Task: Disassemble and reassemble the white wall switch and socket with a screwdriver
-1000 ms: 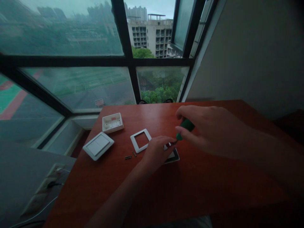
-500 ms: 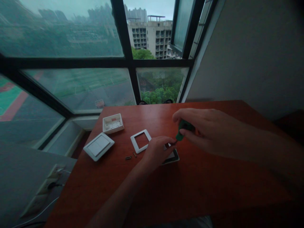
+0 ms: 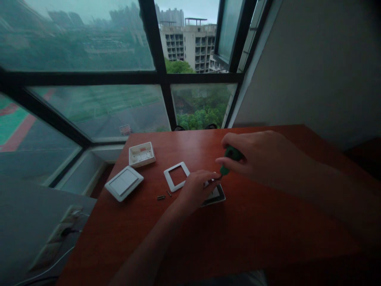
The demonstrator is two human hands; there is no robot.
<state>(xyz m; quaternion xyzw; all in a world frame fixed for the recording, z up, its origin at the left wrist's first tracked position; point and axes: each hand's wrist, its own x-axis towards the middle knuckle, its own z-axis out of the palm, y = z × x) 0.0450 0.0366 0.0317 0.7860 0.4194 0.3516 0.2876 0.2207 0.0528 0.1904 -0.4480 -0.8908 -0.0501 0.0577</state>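
Observation:
My right hand (image 3: 253, 155) is wrapped round the green handle of a screwdriver (image 3: 225, 170), which is tilted with its shaft pointing down to the left. The screwdriver's tip is hidden at the fingers of my left hand (image 3: 198, 186). That hand is closed, thumb and forefinger near the shaft, over a white wall switch or socket unit with a dark inner border (image 3: 219, 195). Most of this unit is covered by the hand. Just left of my left hand lies a white square cover frame (image 3: 171, 184). Several small screws (image 3: 161, 197) lie nearby on the table.
A white rocker wall switch (image 3: 124, 183) and an open white back box (image 3: 142, 154) sit near the left edge of the reddish wooden table (image 3: 268, 222). Windows (image 3: 98, 107) stand behind, and power sockets with cords (image 3: 61, 232) are at lower left.
My right hand has turned slightly on the screwdriver handle, its thumb now reaching further left. My left hand and the unit under it have barely shifted.

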